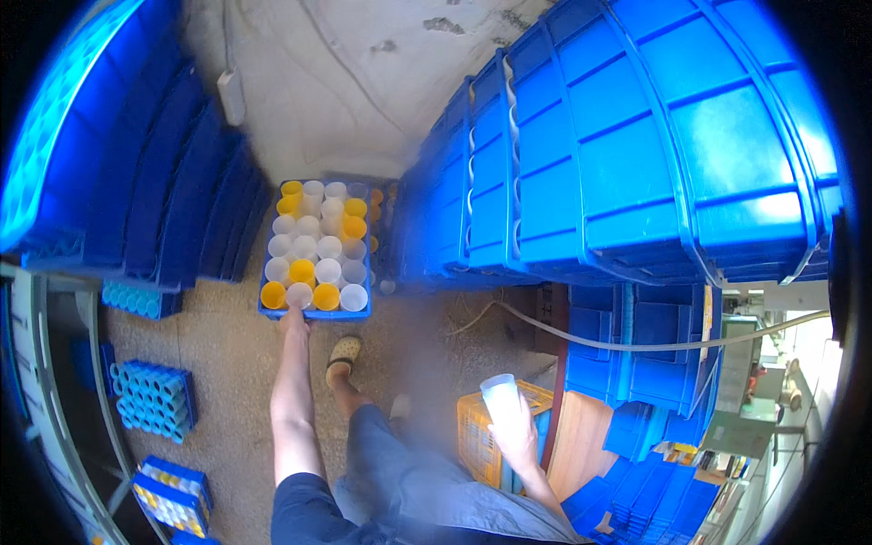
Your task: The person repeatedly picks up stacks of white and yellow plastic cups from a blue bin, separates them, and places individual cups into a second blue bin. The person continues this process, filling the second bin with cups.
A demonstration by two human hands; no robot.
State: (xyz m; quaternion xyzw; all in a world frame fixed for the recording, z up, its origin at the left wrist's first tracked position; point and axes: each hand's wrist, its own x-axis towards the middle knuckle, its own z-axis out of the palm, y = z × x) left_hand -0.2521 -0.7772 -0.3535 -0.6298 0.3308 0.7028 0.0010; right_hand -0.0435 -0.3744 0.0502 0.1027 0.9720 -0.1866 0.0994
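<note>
The left hand (293, 318) is meeting the near edge of a blue crate (351, 316), right at the base of its front row of cups; its fingers are mostly hiding behind the hand itself, so how far they are opening, and whether they are gripping the rim or a cup, I cannot tell. White cups (328, 271) and yellow cups (302, 271) are standing upright in rows inside that crate, which is sitting on the floor by a pale wall (318, 100). The right hand (516, 438) is closing around a single pale translucent cup (500, 392), holding it at a tilt, mouth up, above and beside an orange crate (474, 427), well apart from the blue one. Blue bins (654, 145) are towering on the right, and more dark-blue bins (173, 182) are lining the left. Bright glare is washing over the right-hand bins, and small yellow and pale patches (679, 451) at lower right are showing too small and blurred to tell whether they are bearing writing. A pale hose (636, 346) is running across the right side. Light-blue tubes (150, 400) are lying bundled on the left, and a beige clog (345, 352) is showing near the crate.
</note>
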